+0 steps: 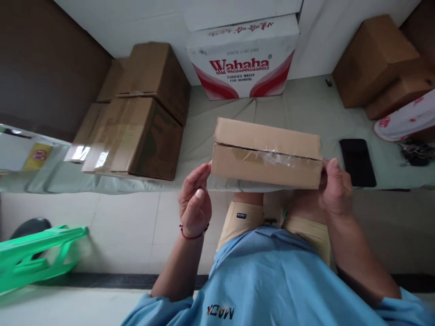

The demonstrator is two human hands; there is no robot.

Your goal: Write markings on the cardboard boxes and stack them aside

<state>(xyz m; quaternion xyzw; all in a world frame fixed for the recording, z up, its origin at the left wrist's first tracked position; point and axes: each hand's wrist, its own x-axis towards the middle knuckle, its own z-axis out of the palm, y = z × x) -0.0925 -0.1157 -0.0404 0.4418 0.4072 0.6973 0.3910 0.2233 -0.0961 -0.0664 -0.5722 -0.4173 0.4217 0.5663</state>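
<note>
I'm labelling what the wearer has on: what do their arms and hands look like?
Blue sleeves leave the forearms bare. The left hand is ungloved, with a thin dark-red cord bracelet around its wrist. The right hand is ungloved too, with no band visible.

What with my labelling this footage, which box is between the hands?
The flat tan cardboard box, between left hand and right hand; the left-side brown cardboard boxes, right-side brown cardboard boxes and white Wahaha carton stand untouched.
</note>
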